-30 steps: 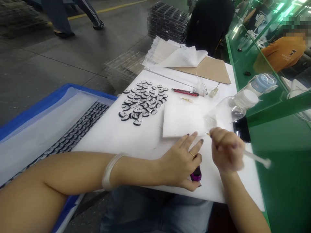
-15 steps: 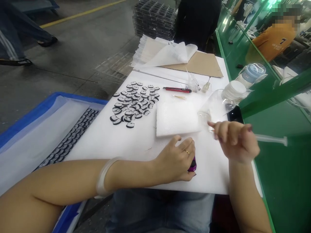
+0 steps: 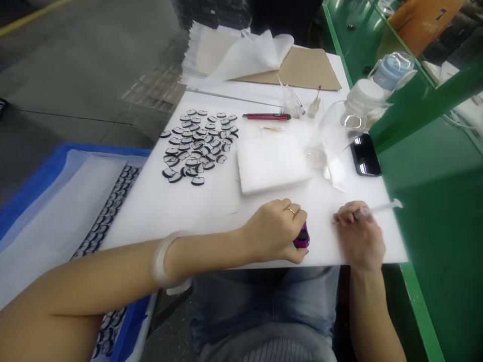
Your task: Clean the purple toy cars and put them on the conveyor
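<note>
One purple object (image 3: 302, 239) in left hand (image 3: 274, 231), slender tool (image 3: 385, 206) in right hand (image 3: 360, 236)

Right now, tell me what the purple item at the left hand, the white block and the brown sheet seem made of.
Purple item: perhaps glossy plastic or coated metal; small highlights suggest shine, but the fingers hide much of it.
White block: likely matte foam, being thick and dull-surfaced.
Brown sheet: probably cardboard, matte, flat and plain brown.

One dark phone (image 3: 365, 156), lies flat on surface (image 3: 196, 216); one blue-topped bottle (image 3: 393, 71); one brown cardboard sheet (image 3: 311, 69), far end; one orange shirt (image 3: 418, 25), background.
</note>
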`<act>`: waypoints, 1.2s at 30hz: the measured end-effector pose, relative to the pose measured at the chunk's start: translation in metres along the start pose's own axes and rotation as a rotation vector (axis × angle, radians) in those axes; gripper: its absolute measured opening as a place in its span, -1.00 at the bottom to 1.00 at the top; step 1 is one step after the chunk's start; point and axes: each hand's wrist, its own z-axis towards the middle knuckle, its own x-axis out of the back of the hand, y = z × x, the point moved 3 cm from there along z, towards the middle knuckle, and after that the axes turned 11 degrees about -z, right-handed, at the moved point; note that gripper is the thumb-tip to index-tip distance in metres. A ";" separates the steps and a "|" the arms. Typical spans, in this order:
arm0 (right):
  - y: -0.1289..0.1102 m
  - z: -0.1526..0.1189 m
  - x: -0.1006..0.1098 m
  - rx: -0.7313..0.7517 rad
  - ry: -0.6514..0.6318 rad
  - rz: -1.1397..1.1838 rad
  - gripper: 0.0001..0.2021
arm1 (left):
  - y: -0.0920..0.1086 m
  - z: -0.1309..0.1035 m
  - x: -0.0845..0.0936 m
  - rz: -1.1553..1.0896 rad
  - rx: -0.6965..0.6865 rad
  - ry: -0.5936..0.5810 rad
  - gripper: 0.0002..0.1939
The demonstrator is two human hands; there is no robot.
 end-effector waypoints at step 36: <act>-0.010 0.012 -0.067 0.149 -0.672 0.795 -0.31 | -0.011 -0.002 0.006 -0.334 0.116 0.203 -0.59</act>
